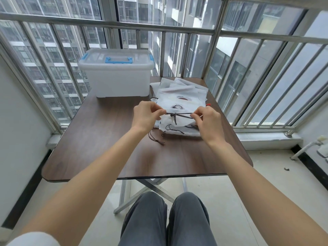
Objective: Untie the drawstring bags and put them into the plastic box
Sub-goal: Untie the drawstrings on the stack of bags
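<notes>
A pile of white drawstring bags (181, 96) lies on the right half of the dark wooden table (99, 142). Just above the pile's near end I hold one white bag (177, 121) by its dark drawstring (179, 114), which has a knot in the middle. My left hand (147, 116) pinches the cord's left end and my right hand (209, 121) pinches its right end, so the cord is stretched between them. The translucent plastic box (117, 80) with a blue handle and blue clips stands at the table's far left, its lid on.
Loose dark cords (156, 138) trail from the pile onto the table near my left wrist. A metal railing (195, 31) and windows stand right behind the table. My knees (166, 219) are below the table's near edge.
</notes>
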Motion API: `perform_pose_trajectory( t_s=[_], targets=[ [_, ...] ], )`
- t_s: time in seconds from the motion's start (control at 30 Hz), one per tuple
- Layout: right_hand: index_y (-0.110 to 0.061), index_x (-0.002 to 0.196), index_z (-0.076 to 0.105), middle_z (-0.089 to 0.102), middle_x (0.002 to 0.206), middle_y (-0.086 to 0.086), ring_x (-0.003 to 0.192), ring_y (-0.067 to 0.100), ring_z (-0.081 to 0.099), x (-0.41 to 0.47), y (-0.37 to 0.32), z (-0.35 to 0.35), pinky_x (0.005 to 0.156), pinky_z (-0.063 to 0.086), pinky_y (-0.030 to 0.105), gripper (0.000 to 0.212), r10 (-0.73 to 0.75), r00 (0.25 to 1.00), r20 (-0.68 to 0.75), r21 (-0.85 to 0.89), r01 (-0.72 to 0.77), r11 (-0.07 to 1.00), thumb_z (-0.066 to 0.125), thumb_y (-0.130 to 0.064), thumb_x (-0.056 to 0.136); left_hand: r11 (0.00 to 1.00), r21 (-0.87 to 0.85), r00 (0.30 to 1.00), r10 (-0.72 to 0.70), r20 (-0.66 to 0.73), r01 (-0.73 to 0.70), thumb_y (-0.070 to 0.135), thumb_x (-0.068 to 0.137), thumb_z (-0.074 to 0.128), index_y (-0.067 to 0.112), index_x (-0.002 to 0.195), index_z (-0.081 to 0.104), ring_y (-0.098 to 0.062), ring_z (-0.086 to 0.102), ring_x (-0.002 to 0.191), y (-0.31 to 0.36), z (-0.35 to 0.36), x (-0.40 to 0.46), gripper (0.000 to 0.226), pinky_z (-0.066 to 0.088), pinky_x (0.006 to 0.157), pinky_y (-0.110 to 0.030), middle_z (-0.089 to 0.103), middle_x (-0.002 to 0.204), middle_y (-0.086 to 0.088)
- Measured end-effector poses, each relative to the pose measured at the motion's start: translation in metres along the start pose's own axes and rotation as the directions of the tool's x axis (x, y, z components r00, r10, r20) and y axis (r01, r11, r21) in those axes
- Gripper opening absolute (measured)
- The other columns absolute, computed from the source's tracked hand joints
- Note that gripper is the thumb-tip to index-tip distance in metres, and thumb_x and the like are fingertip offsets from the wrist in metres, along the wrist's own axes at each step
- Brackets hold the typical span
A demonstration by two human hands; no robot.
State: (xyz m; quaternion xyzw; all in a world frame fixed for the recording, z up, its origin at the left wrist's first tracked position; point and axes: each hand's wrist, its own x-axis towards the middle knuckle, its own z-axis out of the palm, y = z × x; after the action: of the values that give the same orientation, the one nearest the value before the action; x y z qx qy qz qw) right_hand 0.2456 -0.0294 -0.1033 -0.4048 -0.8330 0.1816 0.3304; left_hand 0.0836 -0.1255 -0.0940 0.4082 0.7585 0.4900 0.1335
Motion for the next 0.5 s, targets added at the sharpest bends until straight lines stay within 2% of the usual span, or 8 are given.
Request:
perform_pose_trajectory(
  t_s=[0.1, 0.23, 0.33, 0.5],
  targets=[
    [0.000, 0.087, 0.063, 0.055, 0.088, 0.013, 0.083, 0.030, 0.055, -0.0023, 0.0003, -0.0018, 0.072, 0.041, 0.034, 0.017, -0.013, 1.000, -0.007, -0.079, 0.013, 0.997, 0.059, -0.016, 0.090, 0.997, 0.066, 0.999, 0.037, -0.004, -0.037, 0.018, 0.085, 0.067, 0.005, 0.084, 0.070, -0.006, 0.060, 0.058, -0.0002, -0.0006, -0.0010, 0.013, 0.042, 0.056, -0.004, 0.063, 0.070, 0.001],
    [0.002, 0.088, 0.061, 0.056, 0.093, 0.018, 0.084, 0.034, 0.055, -0.0045, 0.0013, -0.0023, 0.074, 0.041, 0.036, 0.017, -0.012, 1.000, 0.011, -0.133, 0.014, 0.991, 0.058, -0.015, 0.090, 0.986, 0.163, 0.999, 0.047, 0.001, -0.046, 0.017, 0.089, 0.062, -0.001, 0.086, 0.069, -0.022, 0.062, 0.081, -0.0033, 0.0012, -0.0007, 0.019, 0.047, 0.076, -0.028, 0.068, 0.083, -0.011],
    [0.002, 0.088, 0.061, 0.055, 0.094, 0.019, 0.083, 0.035, 0.055, -0.0052, 0.0014, -0.0042, 0.075, 0.042, 0.038, 0.017, -0.013, 1.000, 0.018, -0.158, 0.015, 0.987, 0.058, -0.014, 0.090, 0.977, 0.208, 0.999, 0.052, 0.000, -0.050, 0.018, 0.091, 0.059, -0.001, 0.085, 0.067, -0.024, 0.061, 0.089, -0.0040, 0.0005, -0.0006, 0.021, 0.044, 0.079, -0.030, 0.067, 0.091, -0.013],
    [0.003, 0.087, 0.060, 0.055, 0.094, 0.019, 0.085, 0.036, 0.054, -0.0070, 0.0059, -0.0100, 0.074, 0.040, 0.038, 0.016, -0.026, 0.998, 0.054, -0.198, 0.036, 0.980, 0.057, -0.012, 0.090, 0.966, 0.250, 0.998, 0.064, 0.000, -0.061, 0.017, 0.093, 0.056, -0.003, 0.084, 0.065, -0.021, 0.055, 0.090, -0.0011, -0.0008, -0.0042, 0.023, 0.035, 0.074, -0.025, 0.065, 0.093, -0.014]
  ],
)
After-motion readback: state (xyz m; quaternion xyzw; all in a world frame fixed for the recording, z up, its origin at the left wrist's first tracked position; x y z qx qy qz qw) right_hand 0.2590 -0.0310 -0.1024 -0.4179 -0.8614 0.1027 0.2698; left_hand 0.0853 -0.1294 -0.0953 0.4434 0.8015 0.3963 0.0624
